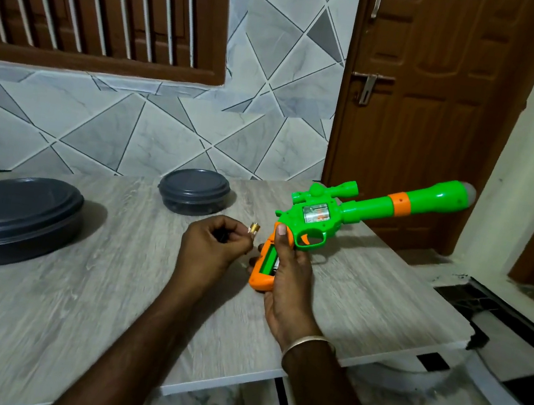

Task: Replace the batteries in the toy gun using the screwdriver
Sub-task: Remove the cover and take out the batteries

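Gripping the gun (325,219) by its handle, the right hand (287,276) steadies it; the left hand (212,246) pinches a battery (252,228). Both seem light, stiff, slippery.

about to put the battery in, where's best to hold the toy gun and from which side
Hold the toy gun by its orange grip, from the right and rear as the right hand does: that leaves the open battery bay uncovered, facing the left hand with the battery. The long barrel juts out unsupported, so holding high, near the trigger, likely steadies it.
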A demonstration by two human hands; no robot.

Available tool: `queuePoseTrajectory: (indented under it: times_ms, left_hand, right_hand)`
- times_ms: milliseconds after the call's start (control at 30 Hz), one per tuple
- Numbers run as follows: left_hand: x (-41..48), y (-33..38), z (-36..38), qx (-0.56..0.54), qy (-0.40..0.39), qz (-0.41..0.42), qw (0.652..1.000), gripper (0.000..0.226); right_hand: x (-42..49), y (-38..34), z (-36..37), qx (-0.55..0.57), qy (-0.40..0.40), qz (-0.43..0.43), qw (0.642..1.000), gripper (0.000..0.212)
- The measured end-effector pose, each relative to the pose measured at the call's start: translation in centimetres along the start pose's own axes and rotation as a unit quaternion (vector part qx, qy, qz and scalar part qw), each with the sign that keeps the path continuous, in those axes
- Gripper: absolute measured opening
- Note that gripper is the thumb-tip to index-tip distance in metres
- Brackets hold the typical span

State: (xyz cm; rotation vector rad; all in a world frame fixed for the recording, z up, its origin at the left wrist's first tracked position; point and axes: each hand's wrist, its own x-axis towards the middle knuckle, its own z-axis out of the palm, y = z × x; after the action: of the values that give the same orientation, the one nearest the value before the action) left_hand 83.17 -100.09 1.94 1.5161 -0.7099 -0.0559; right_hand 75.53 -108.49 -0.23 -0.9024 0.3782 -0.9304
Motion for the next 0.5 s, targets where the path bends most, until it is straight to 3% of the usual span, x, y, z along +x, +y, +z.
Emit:
queuePoseTrajectory:
  times_ms: [133, 300, 500]
  left_hand:
    - [0.2, -0.6, -0.1, 0.144, 0.050, -0.004, 0.988, 0.006]
    - [0.7, -1.2, 0.5, 0.327, 0.008, -0.026, 0.945, 0.012]
    - [1.0, -1.0, 1.1, 0.459, -0.043, -0.002, 0.887, 0.026]
  right_hand:
    - [0.1, 0.1, -0.1, 0.002, 0.028, 0.006, 1.000, 0.031]
    - [0.1, -0.1, 0.0, 0.020, 0.038, 0.007, 0.999, 0.010]
    - [0.0, -0.2, 0.2, 0.006, 0.034, 0.011, 0.999, 0.012]
